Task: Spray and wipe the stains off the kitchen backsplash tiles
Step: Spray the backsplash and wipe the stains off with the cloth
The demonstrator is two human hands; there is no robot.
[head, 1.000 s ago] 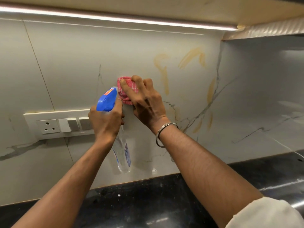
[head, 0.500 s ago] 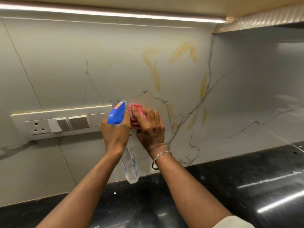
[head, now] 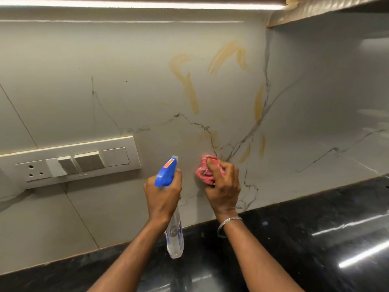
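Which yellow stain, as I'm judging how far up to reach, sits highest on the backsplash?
The arch-shaped smear, right of the hook-shaped stain, whose top starts lower; the other streaks sit lower still.

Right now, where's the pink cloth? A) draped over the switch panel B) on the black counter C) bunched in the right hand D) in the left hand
C: the right hand grips the bunched pink cloth at the tiles, below the yellow stains; the left hand holds the spray bottle.
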